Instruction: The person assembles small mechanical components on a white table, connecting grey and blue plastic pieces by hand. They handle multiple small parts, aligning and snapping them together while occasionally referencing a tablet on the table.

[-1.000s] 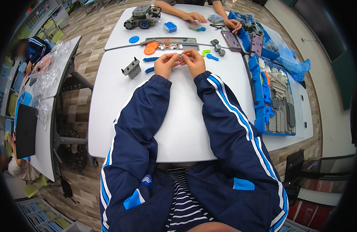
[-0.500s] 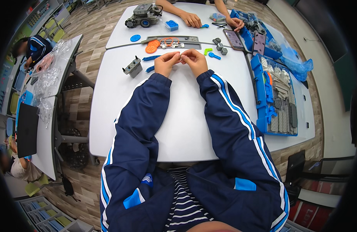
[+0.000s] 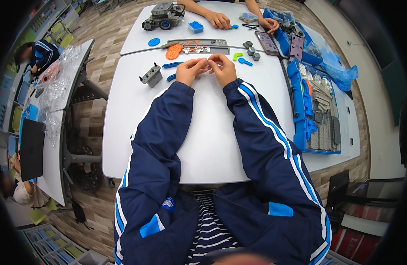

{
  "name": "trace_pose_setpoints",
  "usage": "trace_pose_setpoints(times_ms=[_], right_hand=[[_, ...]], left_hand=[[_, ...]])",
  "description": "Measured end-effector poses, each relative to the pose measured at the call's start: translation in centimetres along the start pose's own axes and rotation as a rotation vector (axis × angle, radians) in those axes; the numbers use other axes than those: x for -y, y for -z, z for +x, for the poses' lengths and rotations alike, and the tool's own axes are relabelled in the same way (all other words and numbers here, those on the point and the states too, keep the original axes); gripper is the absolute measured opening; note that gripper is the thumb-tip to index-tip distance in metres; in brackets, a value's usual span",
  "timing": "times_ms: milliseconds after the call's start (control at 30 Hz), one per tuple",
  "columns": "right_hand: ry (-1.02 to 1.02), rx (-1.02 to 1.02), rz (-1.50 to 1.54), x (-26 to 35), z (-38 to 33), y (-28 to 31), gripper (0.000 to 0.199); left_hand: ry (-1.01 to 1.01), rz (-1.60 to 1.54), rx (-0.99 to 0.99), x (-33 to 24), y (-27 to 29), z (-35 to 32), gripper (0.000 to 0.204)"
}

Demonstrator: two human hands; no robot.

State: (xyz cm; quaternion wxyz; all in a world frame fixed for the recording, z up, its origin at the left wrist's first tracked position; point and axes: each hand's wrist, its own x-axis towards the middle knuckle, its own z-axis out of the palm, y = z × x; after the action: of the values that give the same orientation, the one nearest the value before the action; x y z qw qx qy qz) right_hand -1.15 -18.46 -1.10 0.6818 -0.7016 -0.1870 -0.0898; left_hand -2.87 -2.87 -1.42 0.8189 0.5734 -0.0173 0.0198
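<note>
Between your two hands, over the far half of the near table point(image 3: 212, 145), is one small grey piece point(image 3: 208, 65), mostly covered by your fingers. Your left hand point(image 3: 190, 72) pinches toward it from the left, thumb and forefinger together; your right hand point(image 3: 223, 70) meets it from the right, fingers curled, the tips of both hands close together. Which fingertips bear on the piece: cannot tell. Count, left of your hands: one grey block point(image 3: 151, 76) with dark pegs on top, standing apart from your left hand; two blue bars point(image 3: 172, 65), just beside that hand, the lower partly hidden by it. Beyond your hands: two orange gears point(image 3: 173, 54), overlapping, at the left part of one grey tray point(image 3: 216, 43); one blue disc point(image 3: 154, 42) left of the tray. Right of your hands: one green angle point(image 3: 238, 57), one blue lever point(image 3: 245, 62), three grey cubes point(image 3: 250, 51) grouped near them. Farther right: two phones point(image 3: 267, 43) and two blue bins point(image 3: 302, 140), the nearer packed with grey and white parts. Direction of the piece: too small and too covered to read; its long axis cannot be told. Blue bars: long axes run roughly left to right.
</note>
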Motion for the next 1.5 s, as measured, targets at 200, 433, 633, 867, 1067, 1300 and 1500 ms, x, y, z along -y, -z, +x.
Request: trace_pose_setpoints(times_ms=[200,433,633,867,1067,1300,1500], right_hand=[[0.044,0.009,-0.027,0.3,-0.1,0.2,0.01],[-0.009,0.061,0.063,-0.3,0.4,0.7,0.016],[-0.029,0.023,0.143,-0.3,0.4,0.7,0.022],[0.09,-0.025,-0.13,0.6,0.1,0.6,0.016],[0.125,-0.01,-0.098,0.8,0.0,0.5,0.016],[0.121,-0.02,-0.092,0.8,-0.1,0.6,0.016],[0.114,-0.023,0.001,0.3,0.0,0.5,0.015]], left_hand=[[0.031,-0.04,0.015,-0.2,0.3,0.0,0.033],[0.008,-0.031,0.017,-0.1,0.3,-0.1,0.032],[-0.086,-0.03,0.027,0.0,0.0,-0.2,0.032],[-0.113,-0.027,0.027,0.1,-0.1,-0.1,0.034],[-0.166,-0.014,0.023,0.0,-0.2,-0.2,0.035],[-0.24,0.087,0.033,-0.4,-0.2,-0.3,0.032],[-0.328,0.16,0.028,-0.5,-0.4,-0.5,0.03]])
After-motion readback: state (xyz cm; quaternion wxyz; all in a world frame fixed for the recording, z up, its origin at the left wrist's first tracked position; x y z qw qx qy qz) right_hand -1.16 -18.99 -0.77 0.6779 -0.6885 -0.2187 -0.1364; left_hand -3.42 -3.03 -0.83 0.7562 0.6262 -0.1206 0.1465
